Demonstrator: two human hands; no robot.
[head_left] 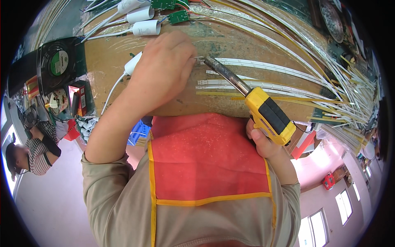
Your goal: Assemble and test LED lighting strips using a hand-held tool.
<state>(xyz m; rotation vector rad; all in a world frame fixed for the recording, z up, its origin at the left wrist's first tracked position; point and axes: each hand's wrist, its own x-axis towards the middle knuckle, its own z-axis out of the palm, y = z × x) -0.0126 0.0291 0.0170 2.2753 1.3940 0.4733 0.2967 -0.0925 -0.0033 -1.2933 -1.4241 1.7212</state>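
My right hand [263, 142] is wrapped round the yellow and black handle of a gun-shaped soldering iron [269, 115]. Its dark tip points up and left, to the near end of a white LED strip [263, 66]. Right by that tip, my left hand [166, 68] is closed in a pinch, its fingertips at the strip's end. What it pinches is hidden. A white cylindrical housing [133, 64] with a white cable [110, 95] shows from behind my left hand; I cannot tell whether the hand touches it.
Several white housings [146, 27] with cables and green circuit boards [178, 16] lie at the far side. More LED strips [230, 84] spread rightward into a tangled bundle [358, 90]. A black fan [57, 61] stands left. Another person [39, 154] sits beyond at left.
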